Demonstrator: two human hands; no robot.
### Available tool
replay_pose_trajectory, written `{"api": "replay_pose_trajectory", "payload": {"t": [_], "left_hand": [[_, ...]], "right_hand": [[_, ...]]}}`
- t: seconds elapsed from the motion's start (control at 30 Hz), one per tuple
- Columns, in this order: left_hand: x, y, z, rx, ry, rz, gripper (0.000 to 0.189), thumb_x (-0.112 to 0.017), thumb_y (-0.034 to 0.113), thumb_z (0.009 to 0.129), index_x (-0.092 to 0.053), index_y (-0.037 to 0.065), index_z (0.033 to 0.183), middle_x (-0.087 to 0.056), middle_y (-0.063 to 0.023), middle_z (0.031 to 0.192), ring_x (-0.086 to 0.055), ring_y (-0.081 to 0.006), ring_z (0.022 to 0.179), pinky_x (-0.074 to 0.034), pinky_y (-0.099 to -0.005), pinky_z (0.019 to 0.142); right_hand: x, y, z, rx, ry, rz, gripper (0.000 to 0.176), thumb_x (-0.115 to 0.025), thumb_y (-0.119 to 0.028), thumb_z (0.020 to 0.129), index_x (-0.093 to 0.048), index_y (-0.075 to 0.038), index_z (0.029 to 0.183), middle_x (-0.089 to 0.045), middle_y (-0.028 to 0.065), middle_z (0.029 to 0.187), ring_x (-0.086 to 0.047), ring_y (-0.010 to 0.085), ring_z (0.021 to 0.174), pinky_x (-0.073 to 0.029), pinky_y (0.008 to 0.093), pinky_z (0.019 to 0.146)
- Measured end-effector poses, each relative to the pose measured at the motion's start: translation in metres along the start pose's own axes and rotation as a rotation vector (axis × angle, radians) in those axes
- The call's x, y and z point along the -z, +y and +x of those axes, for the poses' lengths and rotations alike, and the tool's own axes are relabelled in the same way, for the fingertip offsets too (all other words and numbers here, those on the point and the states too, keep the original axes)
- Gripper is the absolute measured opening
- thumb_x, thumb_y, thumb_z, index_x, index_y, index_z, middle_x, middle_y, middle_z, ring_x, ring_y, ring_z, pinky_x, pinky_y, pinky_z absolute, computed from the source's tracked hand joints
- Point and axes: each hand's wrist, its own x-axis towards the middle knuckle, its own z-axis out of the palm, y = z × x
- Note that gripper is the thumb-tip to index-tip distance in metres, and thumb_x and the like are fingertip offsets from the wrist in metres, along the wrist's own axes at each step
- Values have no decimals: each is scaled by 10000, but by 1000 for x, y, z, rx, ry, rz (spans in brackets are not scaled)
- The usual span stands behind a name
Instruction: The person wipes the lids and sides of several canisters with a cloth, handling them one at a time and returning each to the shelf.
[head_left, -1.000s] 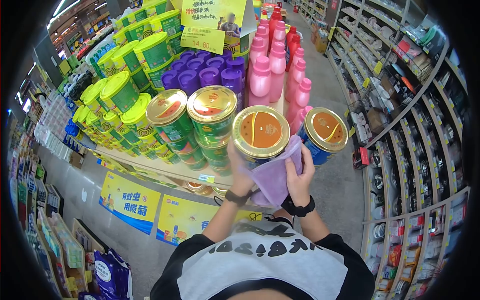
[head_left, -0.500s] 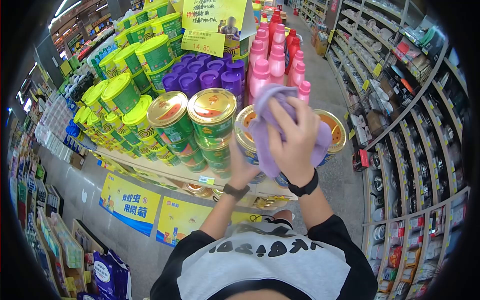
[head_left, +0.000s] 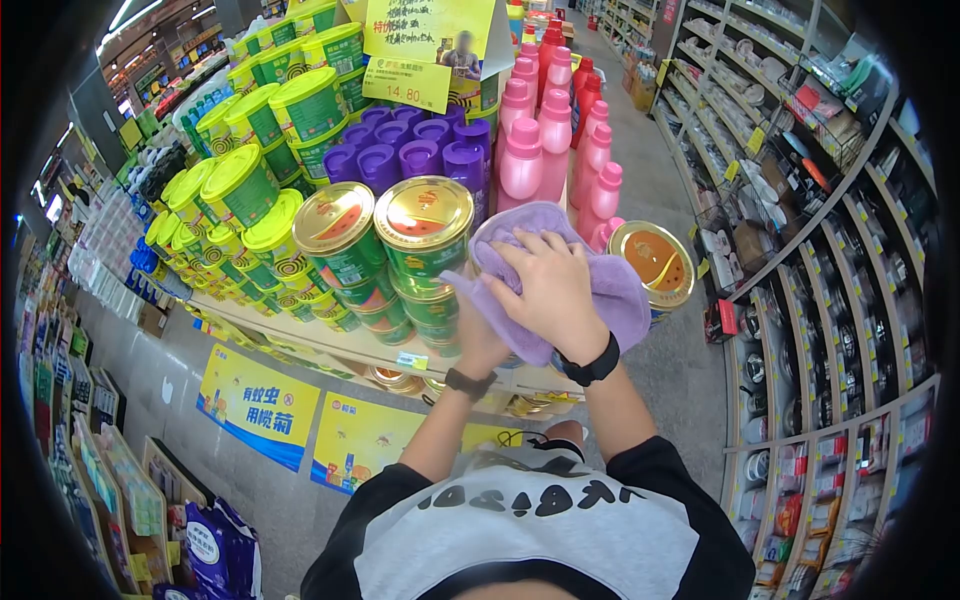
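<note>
Right hand [head_left: 545, 285] is lying nearer, fingers slightly apart, atop the cloth [head_left: 622, 292], which is spreading roughly nine to three o'clock beneath it. Left hand [head_left: 480, 340] is sitting at eight (fingertips covered, grip untellable); a tin [head_left: 652, 262] is standing at three.

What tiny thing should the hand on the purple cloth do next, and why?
I'd probably slide the purple cloth in a small circle. The right hand lies on top of it, fingers stretched out, ready to push. A gold-lidded tin stands close on the right, so a small move seems safest.
</note>
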Motion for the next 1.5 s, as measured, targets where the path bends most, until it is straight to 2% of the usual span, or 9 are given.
{"api": "replay_pose_trajectory", "payload": {"t": [0.2,0.27,0.4,0.57,0.7,0.87,1.03,1.37,1.5], "left_hand": [[-6,-24,-14,51,46,89,998,-781,382,780,-234,4,1524,-401,-214,1428,-431,-372,1322,-359,-479,1090],[-12,-37,-22,141,93,-46,991,-777,378,793,-222,5,1525,-429,-215,1382,-471,-365,1281,-403,-480,1049],[-2,-16,-16,202,-12,-121,953,-764,356,813,-224,14,1520,-447,-207,1342,-505,-352,1236,-439,-456,1008],[-2,-27,-12,147,-51,-6,898,-761,331,820,-265,19,1501,-469,-210,1335,-508,-354,1230,-438,-444,1012],[-2,8,-2,125,106,-33,1028,-866,346,689,-306,13,1484,-483,-206,1345,-484,-369,1252,-418,-449,1039],[-1,5,-5,121,102,-71,1221,-954,384,503,-321,26,1484,-482,-193,1368,-460,-374,1273,-400,-460,1053],[2,5,-3,142,66,-107,1216,-945,368,486,-328,33,1478,-485,-185,1364,-457,-371,1272,-390,-461,1059],[3,8,-3,127,87,-159,1125,-915,389,514,-382,44,1443,-520,-182,1319,-501,-359,1231,-402,-449,1042],[6,15,1,84,93,-85,993,-875,340,607,-403,47,1430,-552,-195,1275,-544,-365,1184,-442,-445,994]], "right_hand": [[8,-2,-10,111,34,71,361,-732,-375,807,-745,-127,1070,-674,111,1099,-579,298,947,-451,422,835],[12,-4,-15,115,36,115,355,-741,-372,802,-746,-127,1059,-654,97,1018,-575,288,918,-453,412,810],[10,-8,-26,51,76,201,346,-721,-431,806,-756,-145,998,-589,64,904,-554,269,898,-436,415,777],[12,-7,-31,-40,118,301,249,-746,-292,801,-751,-116,976,-591,62,911,-566,270,882,-467,401,737],[15,-4,-15,-148,350,233,242,-742,-231,821,-742,-61,993,-609,79,935,-580,275,883,-481,383,754],[9,1,0,-228,240,89,322,-696,-246,838,-716,-78,1111,-625,106,1078,-582,315,943,-496,413,818],[1,5,-3,-156,173,-8,393,-662,-271,796,-701,-86,1141,-610,175,1179,-572,388,945,-510,474,803],[4,-3,-7,-142,87,-82,310,-678,-258,778,-673,-114,1053,-594,157,1006,-630,361,795,-536,461,614],[10,-11,-12,-155,36,-105,312,-690,-264,773,-657,-118,1047,-590,155,988,-637,355,772,-535,451,596]]}}
